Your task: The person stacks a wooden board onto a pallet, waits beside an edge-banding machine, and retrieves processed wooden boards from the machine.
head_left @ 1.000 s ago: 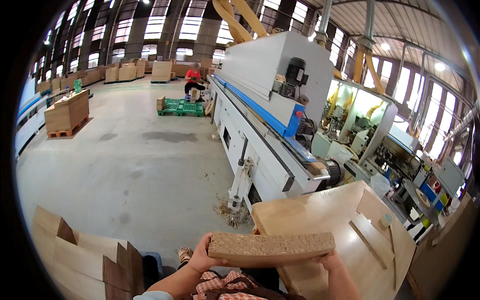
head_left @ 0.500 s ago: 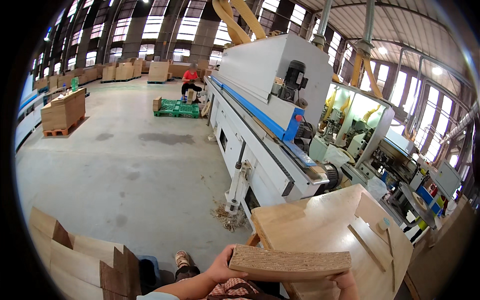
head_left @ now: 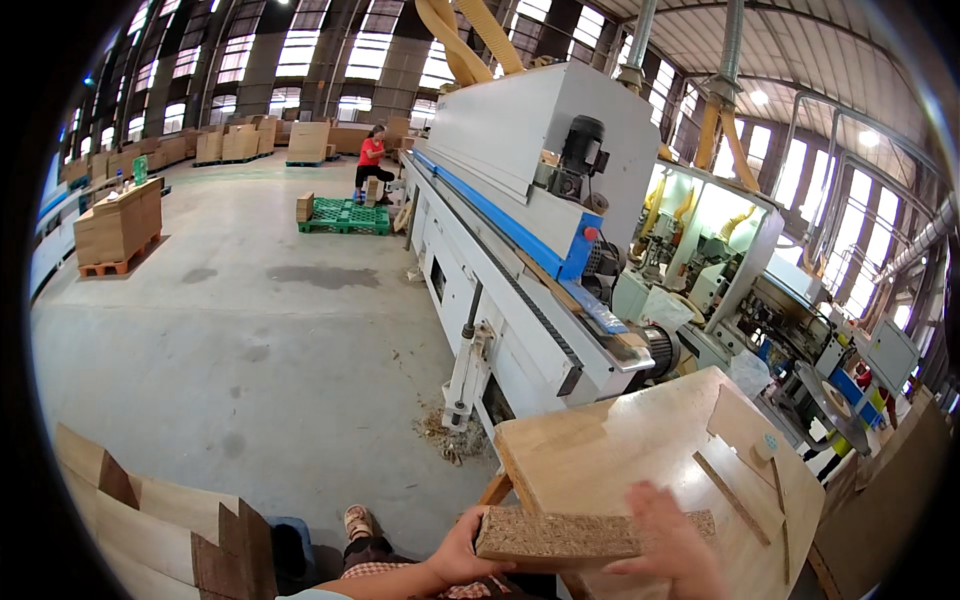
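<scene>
My left hand [head_left: 462,552] is closed around the left end of a particleboard piece [head_left: 560,535], whose rough, speckled edge faces up. It may be one thick board or several thin ones pressed together; I cannot tell. Over its right part is my right hand [head_left: 672,545], fingers stretched out and slightly smeared by motion, thumb apart; whether the palm touches the edge is unclear. The board is at the near edge of a wooden worktable [head_left: 600,445]. Thin strips [head_left: 732,497] and a small round roll [head_left: 766,446] lie on that table.
A long white and blue machine [head_left: 500,260] runs away from the table. Wood scraps [head_left: 450,435] litter the floor at its foot. Cardboard-like panels [head_left: 160,530] stand at my lower left. Farther off, a person in red [head_left: 371,160] is beside a green pallet [head_left: 345,217].
My right hand has let go of the board's right end and come up over its edge. My left hand still grips the left end. The view has shifted slightly.
</scene>
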{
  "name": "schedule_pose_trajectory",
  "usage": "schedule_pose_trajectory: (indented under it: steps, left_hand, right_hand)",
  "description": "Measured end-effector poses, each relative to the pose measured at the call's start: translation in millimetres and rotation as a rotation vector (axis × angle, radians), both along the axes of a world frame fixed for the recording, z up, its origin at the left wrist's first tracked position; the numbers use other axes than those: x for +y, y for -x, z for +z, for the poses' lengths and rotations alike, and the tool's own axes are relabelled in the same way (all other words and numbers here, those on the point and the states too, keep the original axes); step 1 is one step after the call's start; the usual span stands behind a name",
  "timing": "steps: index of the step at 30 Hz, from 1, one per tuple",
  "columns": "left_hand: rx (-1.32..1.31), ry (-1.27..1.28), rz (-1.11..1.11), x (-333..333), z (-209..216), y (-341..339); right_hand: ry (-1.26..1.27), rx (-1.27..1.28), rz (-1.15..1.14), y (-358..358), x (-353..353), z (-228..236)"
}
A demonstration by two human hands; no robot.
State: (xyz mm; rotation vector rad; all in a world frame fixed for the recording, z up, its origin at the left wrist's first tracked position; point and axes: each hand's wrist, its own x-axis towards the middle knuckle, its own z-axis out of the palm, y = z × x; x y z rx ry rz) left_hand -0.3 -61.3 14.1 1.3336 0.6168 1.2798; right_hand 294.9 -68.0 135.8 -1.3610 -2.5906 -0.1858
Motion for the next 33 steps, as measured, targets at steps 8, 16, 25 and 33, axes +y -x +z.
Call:
schedule_pose_trajectory:
  steps: [8,16,25,33]
  left_hand:
    - [0.040,0.035,-0.132,-1,-4,7]
    - [0.155,-0.244,0.035,-3,-4,5]
    - [0.323,-0.244,0.135,-4,-18,1]
    - [0.249,-0.191,0.126,-6,-20,-4]
  right_hand:
    - [0.238,-0.086,-0.017,48,3,18]
    - [0.175,-0.046,-0.038,48,5,17]
    - [0.154,-0.040,-0.055,50,5,16]
    - [0.076,-0.024,-0.015,45,5,7]
